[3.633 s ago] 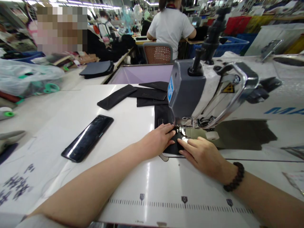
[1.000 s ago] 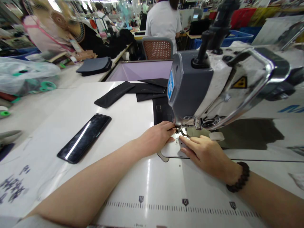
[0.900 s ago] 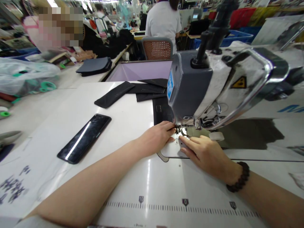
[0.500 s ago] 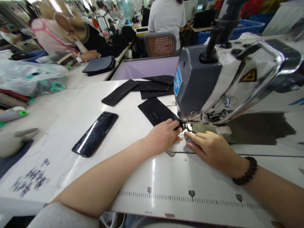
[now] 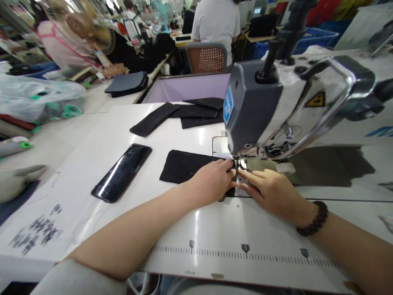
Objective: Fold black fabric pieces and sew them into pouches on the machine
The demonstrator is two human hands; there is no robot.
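A flat, rectangular piece of black fabric (image 5: 181, 166) lies level on the sewing machine table, its right end at the presser foot (image 5: 241, 163) of the sewing machine (image 5: 254, 106). My left hand (image 5: 213, 180) rests over that right end with fingers bent and pressed onto the cloth, close to the needle area. Just right of the foot, my right hand (image 5: 270, 188) has its fingers stretched toward the fabric's edge, the tips beside the foot. Both hands partly hide the black piece's right end. Olive fabric (image 5: 260, 164) extends under the machine head on the right.
Several black fabric pieces (image 5: 196, 110) lie behind. A smartphone (image 5: 122, 172) is left of my hands. Farther left are a plastic bag (image 5: 37, 96) and thread cones (image 5: 14, 145). A stack of dark panels (image 5: 127, 83) sits on the neighbouring table; co-workers sit beyond.
The black piece has turned from a diagonal to a level position, its free end swinging left and toward me. My left hand stays at the needle area; my right hand has barely moved.
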